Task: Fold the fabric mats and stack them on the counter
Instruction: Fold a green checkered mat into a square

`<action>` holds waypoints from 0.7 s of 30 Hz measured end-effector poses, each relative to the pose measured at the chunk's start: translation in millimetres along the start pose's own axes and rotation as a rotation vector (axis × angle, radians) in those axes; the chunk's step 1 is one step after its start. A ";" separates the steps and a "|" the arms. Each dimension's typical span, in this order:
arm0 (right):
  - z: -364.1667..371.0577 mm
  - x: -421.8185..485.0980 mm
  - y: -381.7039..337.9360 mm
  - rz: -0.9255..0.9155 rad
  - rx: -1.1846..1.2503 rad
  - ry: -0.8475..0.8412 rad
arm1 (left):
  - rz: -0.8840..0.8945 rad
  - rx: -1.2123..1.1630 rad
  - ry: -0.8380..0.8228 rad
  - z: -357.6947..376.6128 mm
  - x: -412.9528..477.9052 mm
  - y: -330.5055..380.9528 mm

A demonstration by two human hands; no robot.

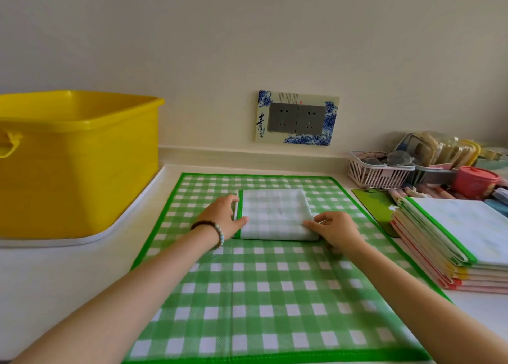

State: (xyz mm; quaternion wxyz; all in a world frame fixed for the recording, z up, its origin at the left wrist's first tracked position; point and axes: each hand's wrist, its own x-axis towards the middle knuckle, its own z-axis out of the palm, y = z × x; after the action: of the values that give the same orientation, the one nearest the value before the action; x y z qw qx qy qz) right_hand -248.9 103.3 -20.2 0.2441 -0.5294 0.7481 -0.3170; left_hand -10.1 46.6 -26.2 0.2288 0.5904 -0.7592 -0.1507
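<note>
A folded mat (275, 215) lies on a spread mat (275, 295) on the counter (55, 281). The left hand (225, 215) grips its left edge; the right hand (335, 231) pinches its near right corner. A stack (453, 240) sits just right.

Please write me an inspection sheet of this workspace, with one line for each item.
Surface: pale counter; a large mat, green checked, lies spread flat on it.
Job's things: folded mat on the large mat; stack of folded mats at the right.
Clutter: yellow tub at the left; basket and red pot at the right rear.
Hands: left hand grips the folded mat's left edge; right hand holds its near right corner.
Cables: nothing seen.
Surroundings: plain wall with a double socket.
</note>
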 end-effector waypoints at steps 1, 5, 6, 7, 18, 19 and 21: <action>0.0 0.6 -0.9 0.010 -0.010 -0.005 | 0.052 0.009 0.001 2.3 2.6 3.3; 0.6 3.7 -3.2 0.032 -0.024 -0.012 | 0.150 0.096 -0.102 19.3 9.2 13.5; 0.8 4.6 -2.8 0.036 -0.027 -0.014 | 0.134 0.156 -0.132 24.1 9.6 13.6; 0.9 5.4 -2.2 0.041 -0.022 -0.015 | 0.113 0.193 -0.158 28.4 9.7 12.7; 50.1 20.1 -34.2 -0.427 -0.417 0.031 | 0.069 0.264 -0.193 38.7 10.4 9.9; 58.2 24.6 -39.4 -0.426 -0.441 -0.007 | 0.068 0.272 -0.191 38.7 10.8 10.1; 71.3 33.6 -47.5 -0.404 -0.477 -0.063 | 0.074 0.291 -0.191 38.7 11.8 10.8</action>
State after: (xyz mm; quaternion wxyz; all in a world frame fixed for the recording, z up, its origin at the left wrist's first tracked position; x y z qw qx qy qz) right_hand -179.4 44.8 -34.9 0.0682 -0.7191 0.6733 -0.1579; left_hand -41.6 36.4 -51.7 0.0732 0.5718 -0.8125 -0.0861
